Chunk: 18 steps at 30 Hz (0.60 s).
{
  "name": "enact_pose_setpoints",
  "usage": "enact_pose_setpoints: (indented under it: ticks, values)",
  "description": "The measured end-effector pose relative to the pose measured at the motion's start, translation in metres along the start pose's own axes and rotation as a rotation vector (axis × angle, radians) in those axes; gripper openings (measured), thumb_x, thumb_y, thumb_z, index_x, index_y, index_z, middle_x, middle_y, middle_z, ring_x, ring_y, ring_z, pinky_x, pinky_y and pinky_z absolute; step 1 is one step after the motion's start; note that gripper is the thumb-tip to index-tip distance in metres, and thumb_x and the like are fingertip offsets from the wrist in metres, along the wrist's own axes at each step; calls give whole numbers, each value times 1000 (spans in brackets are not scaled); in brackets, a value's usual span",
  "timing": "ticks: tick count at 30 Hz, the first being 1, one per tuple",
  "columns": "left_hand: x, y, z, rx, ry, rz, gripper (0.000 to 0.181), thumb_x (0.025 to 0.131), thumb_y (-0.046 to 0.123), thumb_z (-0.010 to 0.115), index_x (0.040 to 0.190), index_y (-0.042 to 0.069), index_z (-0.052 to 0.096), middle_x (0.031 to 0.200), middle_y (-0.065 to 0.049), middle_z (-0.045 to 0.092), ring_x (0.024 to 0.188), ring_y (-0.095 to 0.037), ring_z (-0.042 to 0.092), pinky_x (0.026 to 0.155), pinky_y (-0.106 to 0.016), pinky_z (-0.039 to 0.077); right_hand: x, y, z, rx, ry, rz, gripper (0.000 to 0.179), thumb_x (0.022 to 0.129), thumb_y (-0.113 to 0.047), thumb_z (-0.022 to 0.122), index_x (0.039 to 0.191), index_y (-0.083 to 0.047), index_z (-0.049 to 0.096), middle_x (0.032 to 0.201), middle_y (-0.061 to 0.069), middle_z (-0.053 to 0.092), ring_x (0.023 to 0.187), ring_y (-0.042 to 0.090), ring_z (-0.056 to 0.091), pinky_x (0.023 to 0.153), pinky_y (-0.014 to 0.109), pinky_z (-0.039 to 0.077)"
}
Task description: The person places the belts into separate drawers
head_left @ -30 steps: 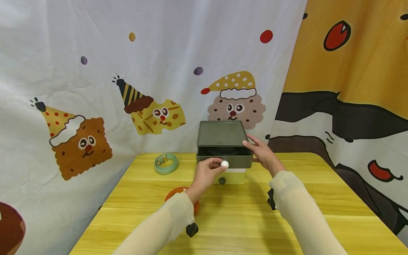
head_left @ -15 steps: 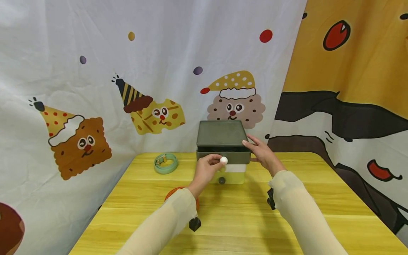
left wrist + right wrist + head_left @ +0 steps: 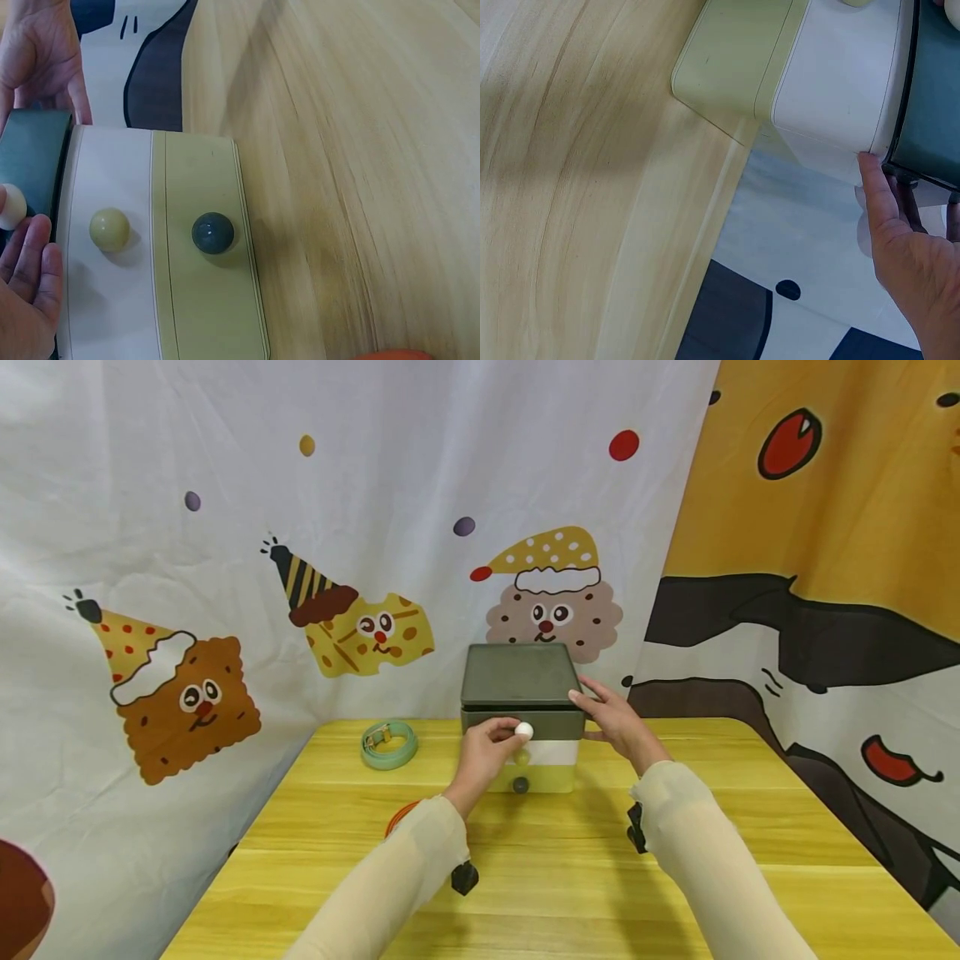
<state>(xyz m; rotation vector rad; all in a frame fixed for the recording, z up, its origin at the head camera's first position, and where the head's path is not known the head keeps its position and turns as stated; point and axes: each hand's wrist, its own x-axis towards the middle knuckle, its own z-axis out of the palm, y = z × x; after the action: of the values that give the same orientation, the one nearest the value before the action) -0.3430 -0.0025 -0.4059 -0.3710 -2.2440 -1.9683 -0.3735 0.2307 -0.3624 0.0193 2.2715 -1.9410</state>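
A small drawer unit point(image 3: 517, 675) with a dark green top stands at the back of the table. Its dark green upper drawer point(image 3: 558, 723) has a white knob point(image 3: 524, 731), which my left hand point(image 3: 482, 760) pinches between thumb and fingers. Only a narrow dark gap shows over this drawer's front. Below it are a white drawer point(image 3: 105, 300) with a yellow knob point(image 3: 109, 229) and a yellow drawer point(image 3: 210, 307) with a dark knob point(image 3: 213, 232). My right hand point(image 3: 618, 720) rests against the unit's right side, fingers extended, thumb at the top front corner.
A rolled-up green belt point(image 3: 390, 762) lies on the wooden table point(image 3: 570, 877) left of the unit. Something orange and coiled point(image 3: 400, 816) is mostly hidden behind my left sleeve. A curtain point(image 3: 390, 468) with cartoon prints hangs just behind the table.
My left hand has pushed the upper drawer inward by its knob, away from me, narrowing the dark opening. The yellow knob underneath has come into view. My right hand has stayed in place.
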Motion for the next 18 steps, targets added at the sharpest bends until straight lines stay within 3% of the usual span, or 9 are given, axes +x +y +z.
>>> enact_pose_setpoints:
  ticks: [18]
  values:
    - [12,0,3,5,54,-12,21,88,14,77,107,6,74,92,-6,73,86,-17,66,75,-31,54,1,1,-1,28,-14,-5,73,101,-41,55,160,-31,13,163,15,14,147,36,21,109,57,34]
